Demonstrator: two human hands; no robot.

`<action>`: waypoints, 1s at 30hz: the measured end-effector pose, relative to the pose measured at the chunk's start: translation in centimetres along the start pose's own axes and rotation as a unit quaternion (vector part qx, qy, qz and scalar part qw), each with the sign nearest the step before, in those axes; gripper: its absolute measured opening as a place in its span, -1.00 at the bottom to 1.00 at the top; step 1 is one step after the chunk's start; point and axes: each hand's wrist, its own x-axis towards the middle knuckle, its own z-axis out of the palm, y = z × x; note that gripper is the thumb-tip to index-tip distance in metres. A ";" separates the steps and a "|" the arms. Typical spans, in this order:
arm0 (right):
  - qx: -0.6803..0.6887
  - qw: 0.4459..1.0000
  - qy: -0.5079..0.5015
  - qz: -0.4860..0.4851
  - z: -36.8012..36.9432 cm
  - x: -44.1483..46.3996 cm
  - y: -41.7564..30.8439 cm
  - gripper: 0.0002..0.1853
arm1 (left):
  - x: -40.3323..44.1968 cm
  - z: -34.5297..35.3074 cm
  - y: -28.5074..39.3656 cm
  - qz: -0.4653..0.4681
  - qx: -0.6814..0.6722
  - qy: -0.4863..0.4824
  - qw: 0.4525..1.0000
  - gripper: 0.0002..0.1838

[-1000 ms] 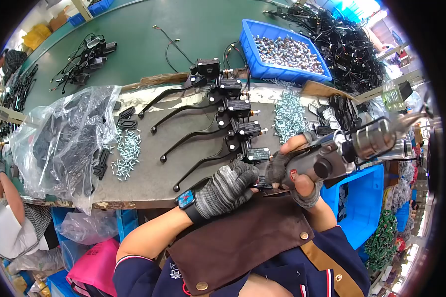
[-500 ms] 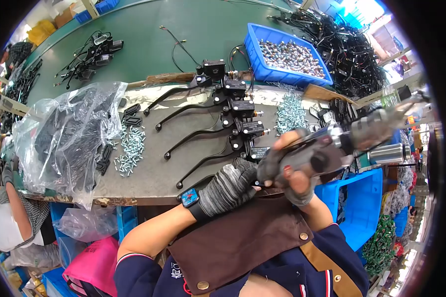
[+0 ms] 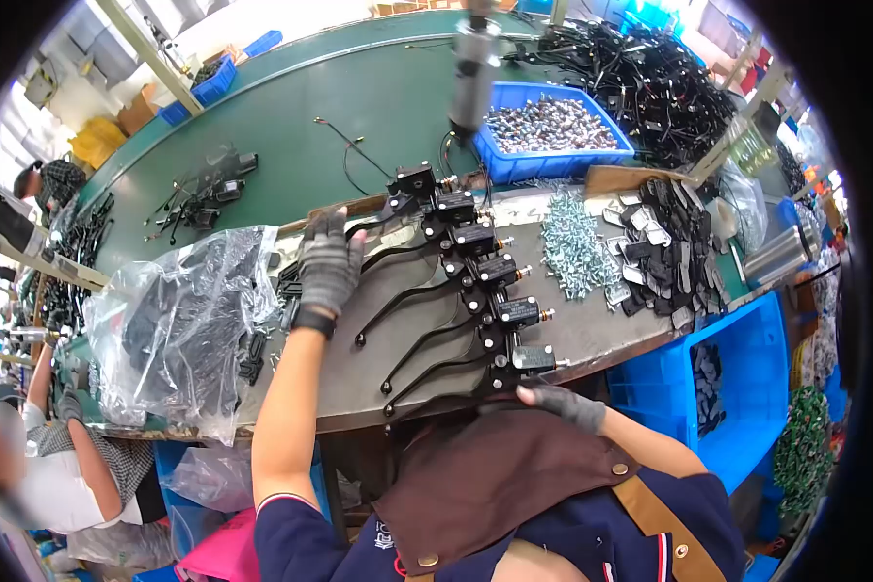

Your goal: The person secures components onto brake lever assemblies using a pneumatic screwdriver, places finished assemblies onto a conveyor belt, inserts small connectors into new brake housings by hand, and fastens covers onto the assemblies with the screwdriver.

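Several black brake lever assemblies [image 3: 475,240] lie in an overlapping row on the grey bench, levers pointing left and reservoirs to the right. My left hand [image 3: 328,267], in a grey striped fingerless glove, is over the left side of the row, fingers stretched out, beside a clear plastic bag [image 3: 179,330]. It hides most of the small screw pile there. My right hand [image 3: 565,405], gloved too, is at the bench's front edge beside the nearest assembly; its fingertips are blurred and partly hidden. Above the far end of the row hangs a power screwdriver [image 3: 472,78].
A blue tray [image 3: 553,167] of small metal parts stands behind the row. To the right lie loose screws [image 3: 574,242] and black rubber pieces [image 3: 664,257]. A blue bin [image 3: 742,388] is below the right edge. Cable bundles [image 3: 640,78] are piled behind; a co-worker sits left.
My right hand has let go of the power screwdriver, which now hangs farther back, and lowered to the bench edge. My left hand has moved left and away from me. The view has shifted.
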 end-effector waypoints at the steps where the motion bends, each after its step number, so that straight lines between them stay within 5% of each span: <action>1: 0.124 0.990 -0.067 -0.010 -0.1 1.9 1.4 -0.30 | 0.9 0.5 0.0 0.007 0.001 0.000 1.000 -0.58; 4: 0.262 0.962 -0.071 0.025 2.2 4.2 2.3 -0.21 | 3.1 -0.2 2.3 -0.034 -0.021 -0.281 0.959 -0.57; 8: 0.427 0.899 0.039 -0.086 6.0 9.0 2.1 -0.27 | 3.8 1.4 2.0 -0.034 -0.066 -0.369 0.927 -0.57; 13: 0.515 0.851 0.064 -0.083 5.6 13.8 -1.5 -0.42 | 5.1 0.7 3.4 -0.025 -0.062 -0.422 0.904 -0.64; 16: 0.466 0.839 0.110 -0.258 4.4 17.2 -1.8 -0.66 | 5.3 0.3 4.0 -0.025 -0.048 -0.436 0.898 -0.66; 21: 0.392 0.854 0.172 -0.297 3.3 18.9 -2.4 -0.77 | 4.1 2.7 2.5 -0.001 -0.118 -0.394 0.911 -0.66; 24: 0.069 0.852 0.270 -0.443 1.1 19.9 -3.1 -0.71 | 4.4 1.5 4.3 -0.029 -0.146 -0.375 0.915 -0.68; 29: -0.126 0.860 0.320 -0.376 3.3 16.8 -9.6 -0.72 | 3.1 4.9 3.1 -0.059 -0.320 -0.348 0.879 -0.66; 30: -0.142 0.866 0.315 -0.363 2.8 16.8 -10.1 -0.71 | 2.7 5.6 2.5 0.053 -0.287 -0.301 0.908 -0.66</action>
